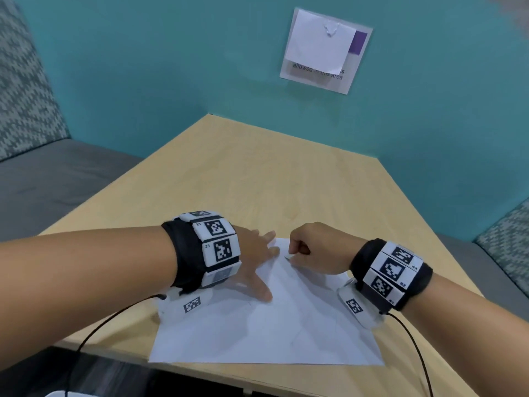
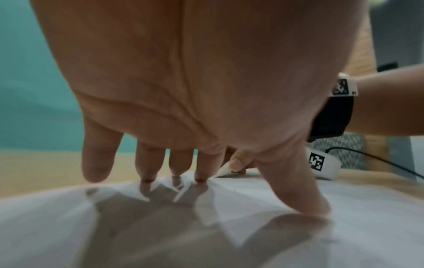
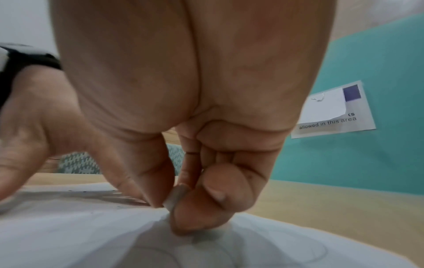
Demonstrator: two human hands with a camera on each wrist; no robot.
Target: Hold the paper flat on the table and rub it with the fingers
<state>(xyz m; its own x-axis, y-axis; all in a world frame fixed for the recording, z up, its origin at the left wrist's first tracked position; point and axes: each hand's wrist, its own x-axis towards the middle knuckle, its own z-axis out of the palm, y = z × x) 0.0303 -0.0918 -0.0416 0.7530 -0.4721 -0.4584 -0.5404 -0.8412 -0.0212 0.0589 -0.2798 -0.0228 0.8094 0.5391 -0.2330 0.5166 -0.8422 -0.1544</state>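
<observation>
Small whitish eraser (image 3: 175,196), mostly hidden between thumb and curled fingers of right hand (image 1: 316,247); only one narrow face shows, so its full shape is unclear. Long axis tilts steeply, lower end on the paper sheet (image 1: 286,333). Left hand (image 1: 252,262) lies flat just beside the pinch, fingers spread, pressing the sheet.

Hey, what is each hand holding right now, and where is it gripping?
The right hand pinches a small grey eraser by its sides against the paper. The left hand holds nothing, only pressing the paper flat.
</observation>
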